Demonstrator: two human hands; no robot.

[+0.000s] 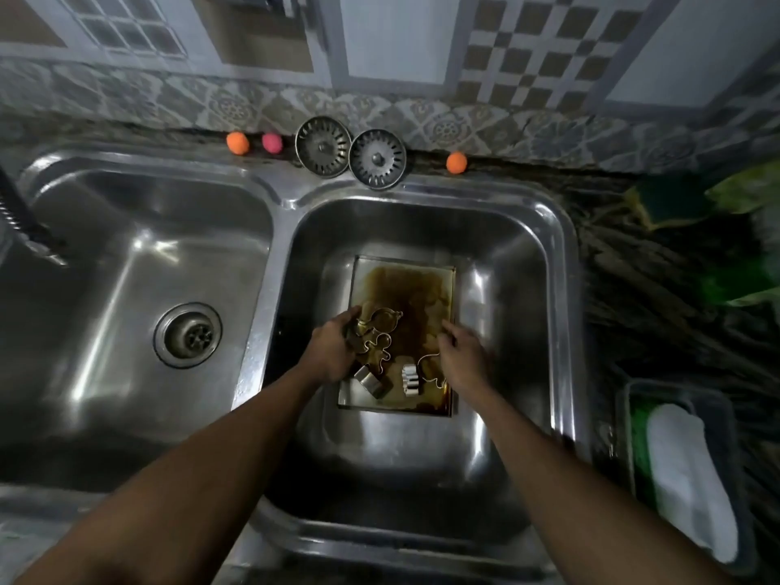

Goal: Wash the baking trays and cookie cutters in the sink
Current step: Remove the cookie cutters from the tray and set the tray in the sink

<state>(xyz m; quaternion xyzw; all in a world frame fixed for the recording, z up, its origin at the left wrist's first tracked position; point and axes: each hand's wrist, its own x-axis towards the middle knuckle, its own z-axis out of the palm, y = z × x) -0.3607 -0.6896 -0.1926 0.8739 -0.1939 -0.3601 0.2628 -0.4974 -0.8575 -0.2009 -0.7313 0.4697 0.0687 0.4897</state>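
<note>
Dark patterned desk (658, 289) runs along a tiled wall, w/ a steel double sink (278, 213) set in it. Left basin (105, 331) holds only its drain (188, 335); a ribbed hose (25, 230) hangs over its far-left edge.

Right basin (506, 263) has the baking tray (405, 285) lying flat on the bottom, long side running away from the person, its inside smeared w/ brown residue. Both forearms reach in from the near side.

Left hand (333, 352) is at the tray's left edge, fingers curled round the left end of a bird-shaped cutter (396, 316). Right hand (462, 356) is over the tray's right edge, fingers loosely spread and holding nothing. It's blurred, so can't tell if the tips touch the tray.

On the desk at right: a dark dish (624, 415) w/ a white lump (683, 479) in it, and further back a green sponge (667, 200).

Two round strainers (323, 146) lean side by side against the wall behind the sink divider.

Other cutters lie in the tray's near half:
- a gingerbread-man cutter (382, 337) just below the bird one
- a square cutter (371, 380)
- a fluted cutter (409, 380) beside the square one
- an outline cutter (430, 367) partly under the right hand

Smallest: two orange balls (237, 143) and a pink ball (272, 142) on the back ledge.
</note>
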